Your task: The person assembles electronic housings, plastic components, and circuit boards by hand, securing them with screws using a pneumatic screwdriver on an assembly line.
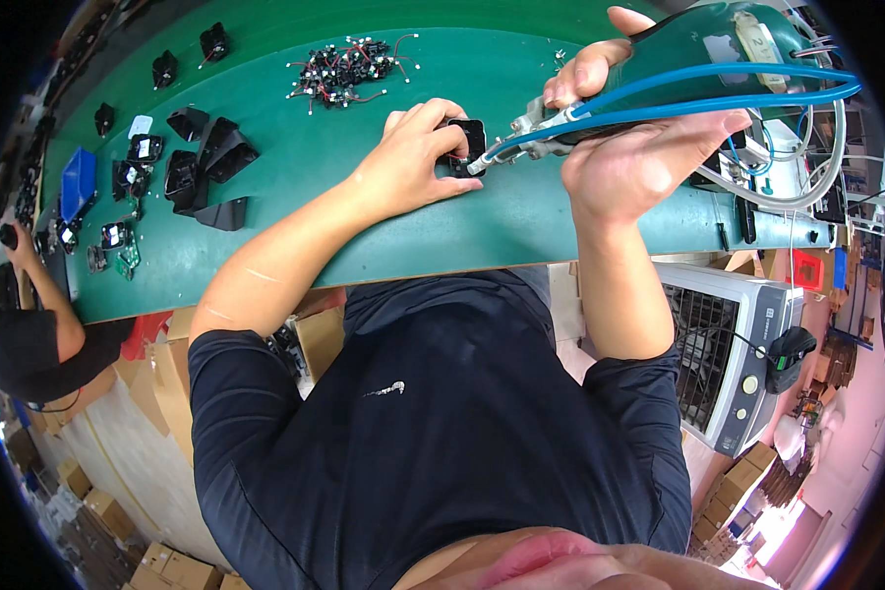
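Observation:
My left hand [408, 162] is closed around a small black plastic housing [476, 135] and steadies it near the front edge of the green table. My right hand [629, 172] grips a bulky dark green hand-held tool [671, 47] from below and behind, fingers curled over its far side. Blue hoses [698, 101] run along the tool to its metal head [536, 120]. The slim tip of that head reaches the right side of the housing; whether they touch I cannot tell.
A heap of small wired parts [349, 71] lies at the back of the green table [364, 256]. Several black housings [228, 152] and a blue bin [78, 185] are to the left. Another person's arm [44, 275] is at the far left. An air cooler [747, 339] stands below right.

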The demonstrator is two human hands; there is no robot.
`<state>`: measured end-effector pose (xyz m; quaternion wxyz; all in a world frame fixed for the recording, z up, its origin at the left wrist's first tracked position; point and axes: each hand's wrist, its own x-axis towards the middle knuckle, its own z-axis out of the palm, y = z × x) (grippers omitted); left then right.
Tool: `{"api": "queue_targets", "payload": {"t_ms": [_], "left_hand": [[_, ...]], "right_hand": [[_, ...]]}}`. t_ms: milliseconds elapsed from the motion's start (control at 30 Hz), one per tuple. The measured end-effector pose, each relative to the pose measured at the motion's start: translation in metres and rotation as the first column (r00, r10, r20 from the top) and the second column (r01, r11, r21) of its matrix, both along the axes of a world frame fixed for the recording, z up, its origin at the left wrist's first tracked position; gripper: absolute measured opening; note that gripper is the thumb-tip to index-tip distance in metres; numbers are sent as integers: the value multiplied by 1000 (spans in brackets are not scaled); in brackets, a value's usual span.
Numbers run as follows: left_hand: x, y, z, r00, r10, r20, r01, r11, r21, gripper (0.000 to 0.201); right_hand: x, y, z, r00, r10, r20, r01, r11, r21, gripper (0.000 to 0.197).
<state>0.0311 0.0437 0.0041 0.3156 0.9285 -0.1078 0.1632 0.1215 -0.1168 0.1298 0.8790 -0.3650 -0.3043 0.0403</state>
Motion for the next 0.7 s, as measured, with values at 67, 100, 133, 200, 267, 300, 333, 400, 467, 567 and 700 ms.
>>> {"api": "queue_targets", "payload": {"t_ms": [67, 100, 133, 200, 267, 300, 333, 400, 467, 567, 700], "left_hand": [[1, -1, -1, 1000, 3, -14, -3, 1000, -12, 46], [1, -2, 0, 1000, 5, -29, -6, 1000, -24, 48], [0, -3, 1, 1000, 5, -28, -6, 1000, -23, 48], [-3, -6, 7, 997, 38, 66, -36, 999, -20, 48], [-5, -4, 13, 997, 19, 68, -17, 999, -32, 46], [-5, -2, 14, 998, 4, 69, -1, 999, -44, 43], [-6, -1, 14, 998, 6, 70, -3, 999, -43, 43], [-7, 2, 13, 997, 10, 71, -10, 1000, 4, 34], [-6, 0, 13, 998, -2, 67, 3, 1000, -16, 25], [-5, 1, 11, 998, -18, 68, 21, 999, -31, 13], [-5, 3, 6, 998, -14, 69, 17, 999, -40, 11]], "right_hand": [[-1, 1, 0, 1000, 3, -1, -3, 1000, 19, 97], [-1, 1, 1, 1000, 6, -3, -6, 999, 37, 97], [-1, 1, 1, 1000, 6, -1, -6, 999, 38, 97], [1, 1, 0, 999, 3, 37, -4, 999, 38, 97], [2, 0, 1, 999, -9, 46, 8, 999, 32, 96], [3, -1, 1, 998, -18, 53, 16, 1000, 27, 95], [1, 0, 3, 998, -15, 54, 14, 1000, 27, 95], [-2, 1, 7, 995, -30, 100, 25, 999, 48, 94], [-5, 0, 11, 993, -54, 106, 50, 998, 42, 94], [-5, 0, 12, 992, -60, 109, 55, 997, 53, 94], [-10, 4, 17, 995, -52, 80, 45, 994, 97, 94]]}}
